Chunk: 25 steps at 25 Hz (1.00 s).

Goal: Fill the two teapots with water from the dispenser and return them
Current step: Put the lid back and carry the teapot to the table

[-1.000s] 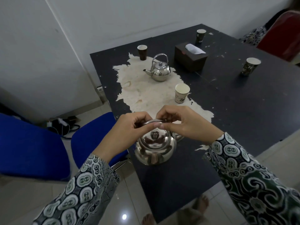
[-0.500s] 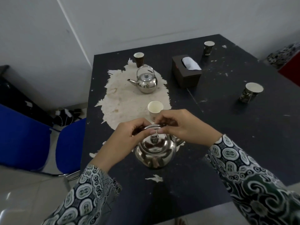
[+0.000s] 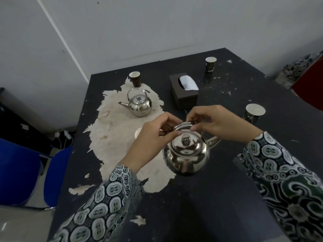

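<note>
**Both hands on the teapot's hoop handle, over the table**

The left hand [image 3: 153, 135] and right hand [image 3: 216, 123] each pinch the top of the thin metal handle [image 3: 183, 124], fingers curled round it from either side, fingertips nearly meeting at the middle. Directly below the fingers hangs the near teapot [image 3: 187, 156]: polished steel, round-bellied, with a domed lid [image 3: 185, 145] topped by a small knob, and a short spout [image 3: 212, 141] pointing out under the right hand. Whether its base rests on the table [image 3: 244, 172] or hangs just above it, I cannot tell.

It is rigid and smooth, so probably slippery when wet, and if full it will be noticeably heavy and prone to swing on the hoop. The handle's top is the sensible hold; the loose-looking lid may shift if the pot tilts.

Beyond the fingers, past a pale patch where the dark tabletop has peeled, the second teapot [image 3: 139, 105] stands upright. Further out sit a tissue box [image 3: 185, 96] and paper cups [image 3: 255, 113].
</note>
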Each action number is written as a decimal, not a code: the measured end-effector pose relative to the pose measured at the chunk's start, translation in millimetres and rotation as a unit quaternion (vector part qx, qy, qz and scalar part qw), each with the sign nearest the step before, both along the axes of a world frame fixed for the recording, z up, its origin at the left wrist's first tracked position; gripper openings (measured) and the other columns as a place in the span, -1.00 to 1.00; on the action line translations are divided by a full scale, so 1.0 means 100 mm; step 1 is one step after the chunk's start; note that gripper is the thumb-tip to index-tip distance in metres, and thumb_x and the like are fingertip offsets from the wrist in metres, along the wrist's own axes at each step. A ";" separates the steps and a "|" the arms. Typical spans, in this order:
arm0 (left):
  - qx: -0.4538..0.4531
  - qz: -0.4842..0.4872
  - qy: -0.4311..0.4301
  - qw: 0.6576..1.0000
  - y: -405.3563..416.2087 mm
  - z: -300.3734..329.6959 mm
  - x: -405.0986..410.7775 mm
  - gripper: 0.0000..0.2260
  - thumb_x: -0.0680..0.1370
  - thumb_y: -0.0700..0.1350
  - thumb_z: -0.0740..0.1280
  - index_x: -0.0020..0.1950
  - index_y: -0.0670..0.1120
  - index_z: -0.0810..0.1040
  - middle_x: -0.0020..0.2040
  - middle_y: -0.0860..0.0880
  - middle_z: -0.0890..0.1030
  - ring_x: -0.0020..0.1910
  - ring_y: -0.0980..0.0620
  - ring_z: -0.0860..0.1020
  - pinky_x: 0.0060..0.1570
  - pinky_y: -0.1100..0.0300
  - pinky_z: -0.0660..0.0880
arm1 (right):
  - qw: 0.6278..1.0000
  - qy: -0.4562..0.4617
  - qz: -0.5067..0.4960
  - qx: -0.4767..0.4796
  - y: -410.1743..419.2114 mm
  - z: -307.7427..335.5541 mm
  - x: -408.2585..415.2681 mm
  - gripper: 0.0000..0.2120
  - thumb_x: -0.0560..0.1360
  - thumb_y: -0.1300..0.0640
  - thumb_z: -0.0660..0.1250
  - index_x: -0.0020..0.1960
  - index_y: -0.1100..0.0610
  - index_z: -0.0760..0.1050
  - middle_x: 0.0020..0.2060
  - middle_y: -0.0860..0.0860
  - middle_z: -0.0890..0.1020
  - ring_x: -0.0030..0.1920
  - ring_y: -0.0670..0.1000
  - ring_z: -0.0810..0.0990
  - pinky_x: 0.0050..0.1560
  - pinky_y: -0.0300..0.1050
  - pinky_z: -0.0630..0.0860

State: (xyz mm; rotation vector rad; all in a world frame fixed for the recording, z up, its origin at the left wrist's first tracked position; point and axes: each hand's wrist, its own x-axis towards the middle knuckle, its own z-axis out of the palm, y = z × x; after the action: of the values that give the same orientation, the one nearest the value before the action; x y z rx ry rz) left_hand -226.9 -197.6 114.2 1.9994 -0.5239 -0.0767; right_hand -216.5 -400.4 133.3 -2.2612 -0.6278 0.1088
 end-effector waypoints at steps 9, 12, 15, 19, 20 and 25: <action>-0.048 0.072 -0.032 0.996 -1.41 -0.14 0.93 -0.77 0.48 -0.20 0.40 0.01 0.12 0.55 -0.09 0.22 0.63 -0.03 0.29 0.59 0.03 0.42 0.48 | 0.998 -0.017 0.056 -0.004 -1.39 -0.09 1.28 -0.92 0.43 0.20 0.37 -0.08 0.10 0.54 -0.19 0.00 0.63 -0.16 -0.07 0.57 -0.07 -0.22 0.48; -0.037 0.084 -0.022 0.996 -1.76 -0.32 1.31 -0.73 0.50 -0.22 0.37 0.12 0.09 0.53 0.05 0.15 0.62 0.10 0.24 0.57 0.19 0.31 0.47 | 0.998 -0.007 0.053 -0.014 -1.76 -0.18 1.72 -0.91 0.43 0.22 0.37 -0.11 0.06 0.52 -0.24 -0.07 0.59 -0.20 -0.11 0.54 -0.09 -0.26 0.46; 0.035 0.082 0.013 0.996 -1.99 -0.56 1.59 -0.59 0.52 -0.23 0.35 0.33 0.07 0.42 0.26 0.08 0.53 0.26 0.20 0.45 0.32 0.26 0.34 | 0.999 0.015 0.051 -0.007 -2.10 -0.30 2.10 -0.91 0.43 0.25 0.37 -0.12 0.08 0.52 -0.26 -0.08 0.57 -0.24 -0.19 0.51 -0.13 -0.35 0.44; 0.150 0.082 0.079 0.982 -2.18 -0.96 1.88 -0.46 0.55 -0.19 0.31 0.50 -0.04 0.21 0.47 0.01 0.29 0.46 0.08 0.23 0.33 0.34 0.12 | 0.997 0.066 0.022 0.026 -2.46 -0.48 2.57 -0.93 0.44 0.28 0.35 -0.10 0.17 0.52 -0.25 0.01 0.55 -0.27 -0.20 0.50 -0.18 -0.39 0.45; 0.167 0.083 0.108 0.976 -2.20 -1.09 1.93 -0.45 0.55 -0.18 0.31 0.50 -0.05 0.20 0.50 -0.02 0.24 0.48 0.03 0.21 0.38 0.29 0.12 | 0.996 0.079 0.015 0.039 -2.52 -0.53 2.67 -0.94 0.44 0.30 0.35 -0.11 0.18 0.52 -0.24 0.04 0.55 -0.25 -0.16 0.50 -0.17 -0.35 0.45; 0.278 0.047 0.186 0.941 -2.32 -1.70 2.15 -0.41 0.55 -0.14 0.31 0.52 -0.05 0.12 0.55 -0.08 0.11 0.52 -0.07 0.10 0.49 0.03 0.11 | 0.989 0.129 -0.040 0.052 -2.69 -0.86 3.19 -0.92 0.40 0.19 0.41 -0.21 0.13 0.51 -0.23 0.11 0.54 -0.15 0.00 0.50 -0.08 -0.15 0.41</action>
State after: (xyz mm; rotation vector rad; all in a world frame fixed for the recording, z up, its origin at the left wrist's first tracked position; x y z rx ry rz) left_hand -11.9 -429.8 -56.2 2.4750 -0.1657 -0.5886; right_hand 103.0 -669.4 46.9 -2.1216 -0.3945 0.3162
